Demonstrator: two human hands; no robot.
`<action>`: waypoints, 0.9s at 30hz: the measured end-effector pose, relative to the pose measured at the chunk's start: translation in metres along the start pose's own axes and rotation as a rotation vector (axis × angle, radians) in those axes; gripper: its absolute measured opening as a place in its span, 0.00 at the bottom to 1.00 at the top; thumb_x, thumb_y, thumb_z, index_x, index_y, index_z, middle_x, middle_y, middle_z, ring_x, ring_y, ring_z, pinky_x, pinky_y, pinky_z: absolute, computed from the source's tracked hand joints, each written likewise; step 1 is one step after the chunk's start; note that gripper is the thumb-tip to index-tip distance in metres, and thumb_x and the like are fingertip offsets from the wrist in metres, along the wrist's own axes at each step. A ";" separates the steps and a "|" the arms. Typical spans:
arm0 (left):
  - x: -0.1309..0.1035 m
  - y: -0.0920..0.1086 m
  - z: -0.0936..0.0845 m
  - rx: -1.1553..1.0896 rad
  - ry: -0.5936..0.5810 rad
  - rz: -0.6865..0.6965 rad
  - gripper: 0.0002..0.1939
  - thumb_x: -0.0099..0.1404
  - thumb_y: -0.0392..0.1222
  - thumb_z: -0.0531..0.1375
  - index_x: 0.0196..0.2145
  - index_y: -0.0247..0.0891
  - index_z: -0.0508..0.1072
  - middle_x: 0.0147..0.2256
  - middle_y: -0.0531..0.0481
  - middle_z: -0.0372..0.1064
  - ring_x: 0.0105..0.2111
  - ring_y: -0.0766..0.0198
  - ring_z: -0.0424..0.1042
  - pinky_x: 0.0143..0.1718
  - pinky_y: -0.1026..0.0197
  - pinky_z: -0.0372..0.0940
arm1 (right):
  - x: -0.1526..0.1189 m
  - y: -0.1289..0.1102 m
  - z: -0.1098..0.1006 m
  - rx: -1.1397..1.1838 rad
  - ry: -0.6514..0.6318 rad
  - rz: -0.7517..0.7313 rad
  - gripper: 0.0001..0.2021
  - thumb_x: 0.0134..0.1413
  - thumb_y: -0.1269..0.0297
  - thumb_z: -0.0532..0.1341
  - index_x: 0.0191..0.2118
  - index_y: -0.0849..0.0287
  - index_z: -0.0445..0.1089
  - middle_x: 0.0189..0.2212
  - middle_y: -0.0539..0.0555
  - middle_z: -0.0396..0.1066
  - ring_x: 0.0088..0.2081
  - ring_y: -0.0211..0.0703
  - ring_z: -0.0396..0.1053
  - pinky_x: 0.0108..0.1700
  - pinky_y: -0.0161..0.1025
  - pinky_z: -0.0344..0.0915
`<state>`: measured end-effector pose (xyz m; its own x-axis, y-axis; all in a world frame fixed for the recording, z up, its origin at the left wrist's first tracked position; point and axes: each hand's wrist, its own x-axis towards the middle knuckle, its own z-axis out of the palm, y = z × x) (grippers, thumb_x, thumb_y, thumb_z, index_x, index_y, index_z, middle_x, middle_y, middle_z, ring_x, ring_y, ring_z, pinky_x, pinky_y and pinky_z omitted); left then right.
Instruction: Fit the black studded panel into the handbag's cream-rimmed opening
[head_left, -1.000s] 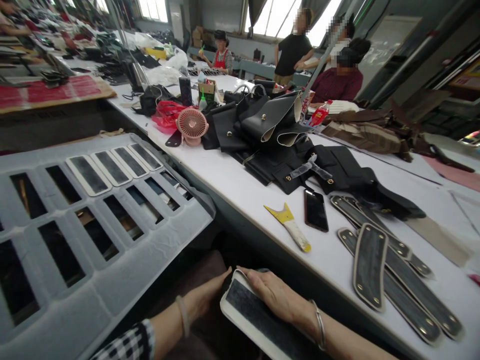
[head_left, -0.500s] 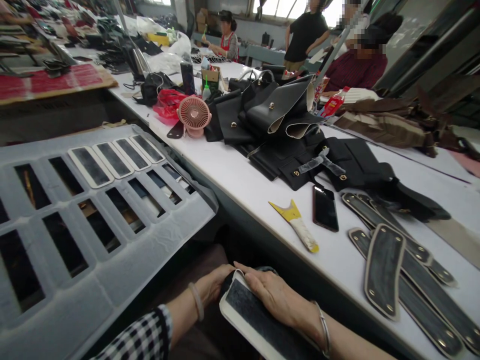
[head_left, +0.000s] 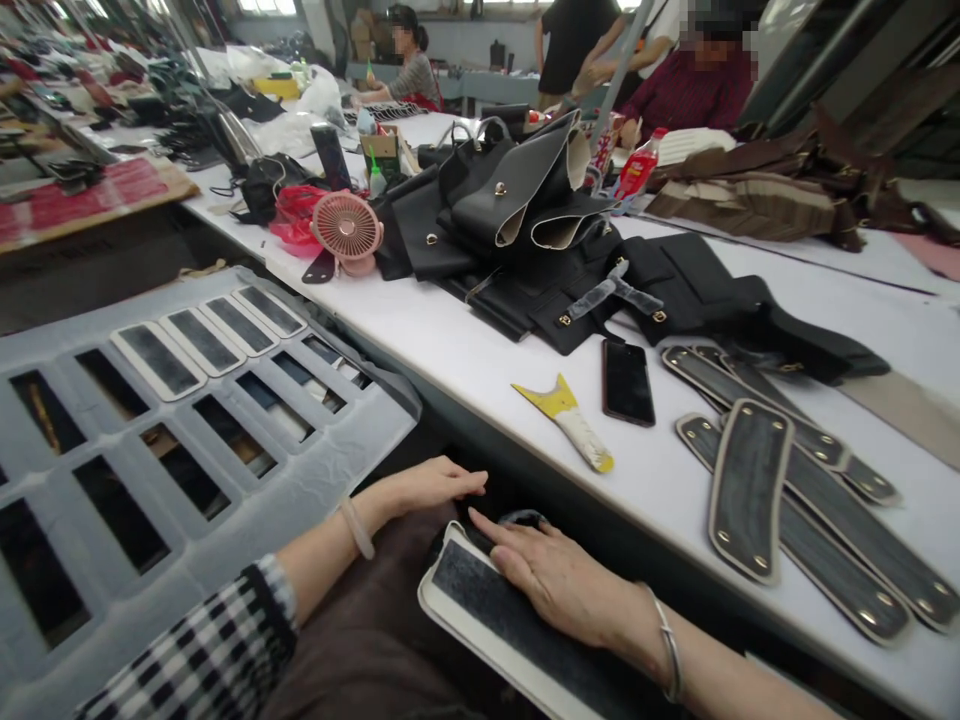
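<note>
A long dark panel with a cream border [head_left: 495, 600] lies tilted across my lap, its lower end cut off by the frame. My right hand [head_left: 562, 580] rests flat along its far side, thumb on the dark face and index finger stretched past the top corner. A clear-wrapped curved piece [head_left: 523, 517] shows just behind those fingers. Off the panel, above its top corner, my left hand [head_left: 431, 485] is held with fingers stretched out and nothing visible in it. Left of it stands a grey sheet with rectangular openings [head_left: 247, 520], bearing several similar cream-edged panels [head_left: 201, 340].
On the white table [head_left: 465, 400] lie a yellow-ended scraper-like tool [head_left: 566, 420], a phone [head_left: 628, 382], several riveted dark straps [head_left: 750, 490] and a heap of black leather bag pieces [head_left: 517, 210]. A pink fan [head_left: 347, 232] stands farther back. Other people [head_left: 690, 80] are beyond.
My left hand has come away from the panel's top corner, upward and left, its fingers straightened. My right hand stays on the panel, fingers more spread. The view has shifted slightly.
</note>
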<state>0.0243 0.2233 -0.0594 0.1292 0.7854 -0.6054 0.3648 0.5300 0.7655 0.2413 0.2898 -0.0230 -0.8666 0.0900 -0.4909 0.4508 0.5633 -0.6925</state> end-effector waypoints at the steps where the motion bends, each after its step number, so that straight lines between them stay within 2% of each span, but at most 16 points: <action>1: -0.002 0.007 -0.003 0.013 -0.061 0.016 0.28 0.66 0.62 0.53 0.37 0.33 0.80 0.31 0.50 0.74 0.33 0.60 0.70 0.36 0.61 0.63 | -0.006 0.003 0.000 0.011 -0.001 0.010 0.28 0.70 0.50 0.37 0.70 0.51 0.43 0.66 0.59 0.54 0.65 0.59 0.55 0.63 0.64 0.48; 5: -0.011 0.029 -0.003 0.119 -0.264 0.048 0.22 0.58 0.59 0.61 0.28 0.35 0.81 0.21 0.55 0.68 0.24 0.65 0.63 0.28 0.65 0.58 | -0.036 0.013 0.000 0.070 -0.005 0.043 0.27 0.70 0.50 0.38 0.70 0.50 0.42 0.66 0.58 0.56 0.63 0.58 0.58 0.63 0.65 0.49; 7: -0.012 0.037 -0.002 0.168 -0.305 0.053 0.21 0.58 0.56 0.60 0.28 0.35 0.82 0.21 0.55 0.69 0.24 0.65 0.63 0.28 0.65 0.59 | -0.053 0.018 0.000 0.117 -0.010 0.066 0.27 0.70 0.51 0.39 0.70 0.48 0.42 0.67 0.54 0.53 0.64 0.58 0.56 0.63 0.67 0.46; 10: -0.011 0.044 -0.003 0.230 -0.356 0.054 0.19 0.57 0.53 0.61 0.31 0.34 0.82 0.25 0.54 0.72 0.26 0.64 0.65 0.30 0.66 0.60 | -0.078 0.028 0.001 0.178 0.005 0.103 0.25 0.70 0.51 0.41 0.69 0.46 0.46 0.67 0.50 0.53 0.65 0.57 0.55 0.65 0.64 0.45; 15: -0.007 0.052 -0.007 0.317 -0.421 0.064 0.16 0.57 0.51 0.61 0.34 0.38 0.83 0.26 0.55 0.75 0.27 0.63 0.67 0.30 0.67 0.61 | -0.106 0.042 -0.001 0.210 -0.005 0.203 0.24 0.69 0.49 0.43 0.67 0.43 0.53 0.63 0.52 0.61 0.60 0.60 0.63 0.60 0.58 0.57; 18: -0.006 0.054 -0.008 0.373 -0.437 0.098 0.14 0.59 0.49 0.60 0.32 0.40 0.83 0.22 0.56 0.72 0.24 0.65 0.65 0.26 0.67 0.58 | -0.106 0.041 -0.004 0.205 -0.004 0.210 0.24 0.68 0.49 0.44 0.66 0.44 0.55 0.60 0.54 0.65 0.58 0.61 0.66 0.57 0.57 0.61; 22: -0.006 0.059 -0.004 0.453 -0.428 0.142 0.14 0.60 0.50 0.59 0.31 0.42 0.83 0.19 0.58 0.67 0.21 0.67 0.60 0.23 0.66 0.53 | -0.094 0.029 -0.007 0.182 0.001 0.229 0.25 0.68 0.49 0.44 0.66 0.45 0.55 0.59 0.58 0.66 0.56 0.63 0.68 0.54 0.59 0.63; 25: -0.003 0.063 0.001 0.528 -0.405 0.176 0.14 0.61 0.52 0.60 0.32 0.44 0.83 0.20 0.57 0.70 0.21 0.66 0.63 0.24 0.65 0.53 | -0.079 0.017 -0.004 0.165 0.011 0.254 0.25 0.68 0.49 0.44 0.67 0.42 0.53 0.58 0.58 0.67 0.54 0.66 0.69 0.52 0.63 0.63; 27: -0.002 0.065 0.005 0.582 -0.378 0.193 0.15 0.61 0.54 0.60 0.36 0.45 0.83 0.25 0.54 0.75 0.24 0.62 0.69 0.27 0.64 0.56 | -0.068 0.012 -0.003 0.257 0.078 0.270 0.24 0.65 0.48 0.49 0.64 0.41 0.59 0.56 0.58 0.70 0.53 0.69 0.70 0.52 0.68 0.60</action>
<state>0.0528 0.2547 -0.0099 0.5130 0.6273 -0.5859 0.7218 0.0542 0.6900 0.3056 0.2928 0.0033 -0.7185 0.2747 -0.6389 0.6955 0.2873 -0.6586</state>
